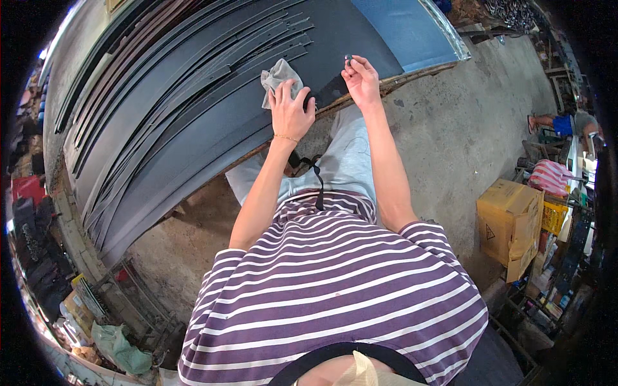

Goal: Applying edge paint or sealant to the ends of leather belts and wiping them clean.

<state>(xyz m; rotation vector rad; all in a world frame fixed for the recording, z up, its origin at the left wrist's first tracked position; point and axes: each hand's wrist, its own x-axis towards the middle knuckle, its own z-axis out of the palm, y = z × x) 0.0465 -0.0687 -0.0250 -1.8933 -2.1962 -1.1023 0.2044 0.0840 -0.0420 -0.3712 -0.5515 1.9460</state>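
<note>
My left hand (293,116) is at the near edge of a dark sheet-covered table (193,138), its curled fingers on a crumpled grey cloth (277,74). A black thing (308,101) shows by its thumb and forefinger, too hidden to name. To the right, my right hand (362,82) is raised near the table's edge. Its thumb and forefinger pinch a small dark piece (348,59), too small to make out. Several long thin dark strips (212,77) lie in a loose bundle on the table, left of the cloth.
A blue sheet (405,29) covers the table's far right end. On the right, a cardboard box (505,215) stands on the concrete floor (444,135) before cluttered shelves and a yellow crate (553,217). Another person's leg (543,121) shows at the far right. A pale green bag (120,347) lies lower left.
</note>
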